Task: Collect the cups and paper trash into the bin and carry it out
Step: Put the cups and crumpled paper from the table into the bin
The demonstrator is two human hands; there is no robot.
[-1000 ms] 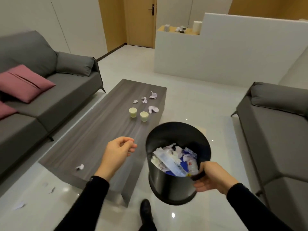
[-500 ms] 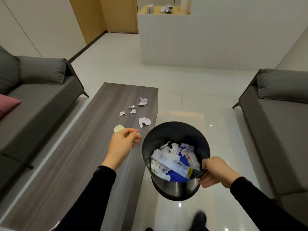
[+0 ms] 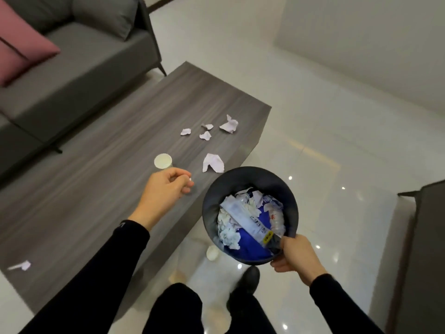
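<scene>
Your right hand [image 3: 297,255] grips the bin [image 3: 243,174] at its near rim, and left of the bin your left hand [image 3: 163,192] is curled, whether on anything I cannot tell.

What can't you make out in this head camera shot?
Head view only.
- Whether the left hand holds anything: curled fingers hide it.
- Inside the bin: top litter covers what lies deeper.
- What the white lump on the floor is: the bin partly hides it.
- The paper scrap at near left: blurred.
</scene>
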